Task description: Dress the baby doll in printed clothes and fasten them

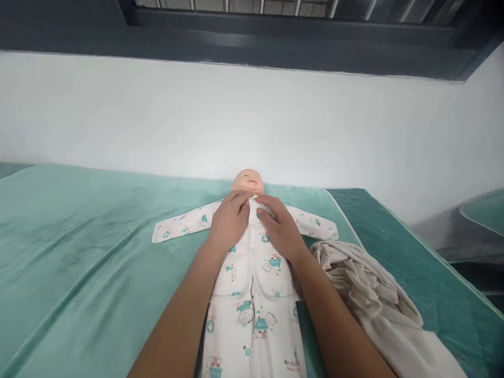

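A smooth white wall (252,121) runs behind a soft green cover (98,252), whose far edge meets it; above, a dark window frame (275,39) holds a row of metal bars (262,6). Two bare hands are at the collar (253,197) of one white garment (236,283), mid-view. The left hand (231,220) curls at one side of the neckline, the right hand (280,226) at the other; their fingertips nearly meet over the cloth, and whether either grip is clamped on fabric I cannot tell. One doll's head (248,182), round and smooth, lies just beyond the collar, near the wall. Two long sleeves (181,226) spread outward, flat, printed with cartoon figures (260,326) like the body, which runs between the forearms (173,310) past the lower edge of the view. Beside the right forearm lies one crumpled heap of beige cloth (358,286). Farther right, pale piping (345,218) edges the cover before a darker green strip (401,257); on the left the cover stretches wide, with long creases.
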Demonstrator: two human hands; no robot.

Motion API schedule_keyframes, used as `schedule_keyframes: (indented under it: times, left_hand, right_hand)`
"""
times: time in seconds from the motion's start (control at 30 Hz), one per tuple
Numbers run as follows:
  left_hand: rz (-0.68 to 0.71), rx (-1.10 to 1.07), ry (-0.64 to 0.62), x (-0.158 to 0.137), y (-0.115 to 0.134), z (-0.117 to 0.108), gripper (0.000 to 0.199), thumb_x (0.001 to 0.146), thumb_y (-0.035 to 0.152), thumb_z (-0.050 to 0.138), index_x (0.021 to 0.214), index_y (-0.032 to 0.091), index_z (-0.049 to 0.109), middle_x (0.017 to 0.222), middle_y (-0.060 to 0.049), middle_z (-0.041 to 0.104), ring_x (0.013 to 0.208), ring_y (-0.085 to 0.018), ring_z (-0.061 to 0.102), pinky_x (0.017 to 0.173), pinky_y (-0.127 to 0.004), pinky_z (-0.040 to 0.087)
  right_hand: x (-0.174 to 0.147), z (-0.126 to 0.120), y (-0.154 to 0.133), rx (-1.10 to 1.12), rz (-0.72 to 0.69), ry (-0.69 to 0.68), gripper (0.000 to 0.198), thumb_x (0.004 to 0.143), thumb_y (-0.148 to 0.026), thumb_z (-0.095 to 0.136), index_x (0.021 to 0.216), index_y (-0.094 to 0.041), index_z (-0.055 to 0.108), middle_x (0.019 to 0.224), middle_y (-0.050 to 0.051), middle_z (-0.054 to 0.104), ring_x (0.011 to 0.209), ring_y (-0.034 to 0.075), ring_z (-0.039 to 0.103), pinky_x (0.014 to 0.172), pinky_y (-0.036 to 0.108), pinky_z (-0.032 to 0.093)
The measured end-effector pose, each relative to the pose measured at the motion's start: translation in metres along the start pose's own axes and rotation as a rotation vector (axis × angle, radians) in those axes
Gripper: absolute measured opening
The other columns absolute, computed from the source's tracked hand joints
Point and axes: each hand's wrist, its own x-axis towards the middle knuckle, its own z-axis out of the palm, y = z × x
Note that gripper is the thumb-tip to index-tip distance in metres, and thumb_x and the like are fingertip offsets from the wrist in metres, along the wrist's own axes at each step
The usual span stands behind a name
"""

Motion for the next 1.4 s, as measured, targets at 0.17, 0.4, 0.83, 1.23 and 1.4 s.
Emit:
schedule_keyframes:
  times: [0.17,0.4,0.83,1.23,1.4]
  left_hand:
    - [-0.013,0.05,0.023,-0.001,0.003,0.001,0.038,0.094,0.019,0.038,0.113,0.022,0.07,0.126,-0.002,0.066,0.121,-0.019,0.059,0.107,-0.036,0.044]
    - [-0.014,0.075,0.035,-0.002,0.006,0.0,0.036,0.094,0.02,0.039,0.111,0.021,0.07,0.124,-0.003,0.067,0.119,-0.018,0.06,0.107,-0.035,0.045]
    - [0.01,0.105,0.082,-0.006,0.005,0.001,0.036,0.093,0.017,0.04,0.108,0.022,0.072,0.124,-0.003,0.066,0.116,-0.017,0.061,0.105,-0.032,0.045]
    - [-0.012,0.269,0.058,-0.007,0.007,0.001,0.038,0.091,0.015,0.039,0.104,0.02,0.073,0.119,-0.006,0.068,0.11,-0.022,0.064,0.097,-0.039,0.049]
    - [-0.024,0.271,0.055,-0.007,0.006,0.001,0.037,0.092,0.017,0.038,0.105,0.019,0.072,0.119,-0.006,0.068,0.109,-0.022,0.064,0.097,-0.038,0.049]
  right_hand:
    - [-0.002,0.0,-0.002,-0.048,0.019,0.017,0.024,0.091,-0.032,0.05,0.109,-0.026,0.065,0.131,0.004,0.059,0.126,0.022,0.05,0.11,0.043,0.037]
    - [-0.001,0.0,-0.006,-0.099,0.05,0.024,0.023,0.091,-0.032,0.049,0.101,-0.026,0.068,0.129,0.004,0.061,0.124,0.023,0.051,0.109,0.044,0.037]
    - [-0.001,-0.002,-0.006,-0.198,0.012,-0.016,0.028,0.093,-0.033,0.045,0.108,-0.026,0.067,0.129,0.004,0.061,0.123,0.025,0.051,0.108,0.045,0.038]
    - [-0.002,-0.003,-0.012,-0.328,0.054,-0.057,0.03,0.094,-0.033,0.042,0.109,-0.028,0.067,0.132,0.003,0.059,0.124,0.027,0.05,0.106,0.048,0.04]
    - [-0.003,-0.006,-0.015,-0.373,0.071,-0.091,0.034,0.095,-0.036,0.04,0.112,-0.03,0.069,0.138,0.001,0.057,0.129,0.027,0.048,0.107,0.049,0.04]
